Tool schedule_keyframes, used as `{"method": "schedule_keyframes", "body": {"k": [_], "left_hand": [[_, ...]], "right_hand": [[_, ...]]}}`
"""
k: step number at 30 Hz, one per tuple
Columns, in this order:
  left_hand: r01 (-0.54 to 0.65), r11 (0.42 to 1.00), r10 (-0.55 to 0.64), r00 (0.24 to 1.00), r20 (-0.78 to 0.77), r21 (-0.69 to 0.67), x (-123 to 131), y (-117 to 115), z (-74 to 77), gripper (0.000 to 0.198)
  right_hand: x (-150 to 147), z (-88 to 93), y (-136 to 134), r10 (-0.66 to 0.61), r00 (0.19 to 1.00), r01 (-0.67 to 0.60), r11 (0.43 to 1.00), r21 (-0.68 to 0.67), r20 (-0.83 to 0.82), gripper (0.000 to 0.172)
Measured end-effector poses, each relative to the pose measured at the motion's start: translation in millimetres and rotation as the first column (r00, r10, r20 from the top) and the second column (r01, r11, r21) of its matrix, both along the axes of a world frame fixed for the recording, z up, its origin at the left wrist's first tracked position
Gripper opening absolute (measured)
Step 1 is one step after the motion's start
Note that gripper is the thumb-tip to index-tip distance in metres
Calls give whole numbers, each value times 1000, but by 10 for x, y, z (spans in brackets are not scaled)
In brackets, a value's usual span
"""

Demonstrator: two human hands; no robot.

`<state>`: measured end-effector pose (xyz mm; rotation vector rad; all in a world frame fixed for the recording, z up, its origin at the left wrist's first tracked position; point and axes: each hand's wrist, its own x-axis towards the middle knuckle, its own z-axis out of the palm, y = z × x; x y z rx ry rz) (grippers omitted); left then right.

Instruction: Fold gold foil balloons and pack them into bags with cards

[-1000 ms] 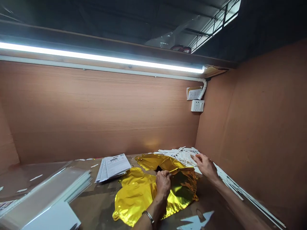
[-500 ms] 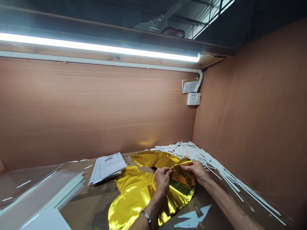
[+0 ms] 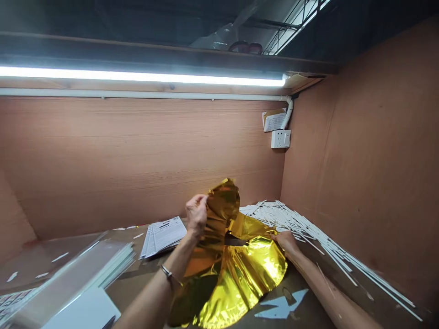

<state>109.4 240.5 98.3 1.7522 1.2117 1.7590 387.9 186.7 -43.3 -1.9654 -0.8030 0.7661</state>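
A shiny gold foil balloon (image 3: 240, 283), flat and uninflated, spreads over the middle of the brown tabletop, with one end raised. My left hand (image 3: 197, 214), a bangle on its wrist, pinches the raised end by its left edge, above the table. On the far right side, my right hand (image 3: 285, 242) grips the foil's edge close to the table; its fingertips are partly hidden by the foil. Between the hands the sheet curves around a gap that shows the dark tabletop.
Thin white sticks (image 3: 308, 228) lie heaped along the right wall. Printed cards (image 3: 163, 236) are stacked behind my left forearm. Clear plastic sleeves (image 3: 82, 265) and a white sheet (image 3: 82, 310) lie at left. A pale arrow-like patch (image 3: 281, 306) is at front. A lit tube (image 3: 144, 76) hangs above.
My left hand has moved left and up, lifting one end of the foil balloon and turning it over. My right hand stays at the right edge. The view has shifted slightly.
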Motion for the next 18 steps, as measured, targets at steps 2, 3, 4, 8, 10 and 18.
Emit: {"method": "schedule_keyframes", "body": {"k": [2,3,4,8,10,18], "left_hand": [[-47,995,41,997,69,85,-253,5,502,25],[-75,989,63,993,96,128,-369,-24,747,26],[-107,976,82,987,136,188,-472,-76,971,26],[-196,875,119,973,196,442,-703,-400,1445,20],[-191,873,152,981,121,449,-704,-541,1383,17],[34,953,-53,997,54,301,-403,-851,810,18]], "right_hand": [[-29,56,81,-8,995,13,999,-53,101,21],[-54,94,113,-6,989,17,997,-71,148,20],[-85,144,137,-3,981,19,996,-82,192,18],[-231,610,118,-26,926,34,999,-12,376,24],[-339,1092,1,-75,874,23,993,113,480,35],[-1652,3253,-846,-295,-51,-883,460,95,954,44]]}}
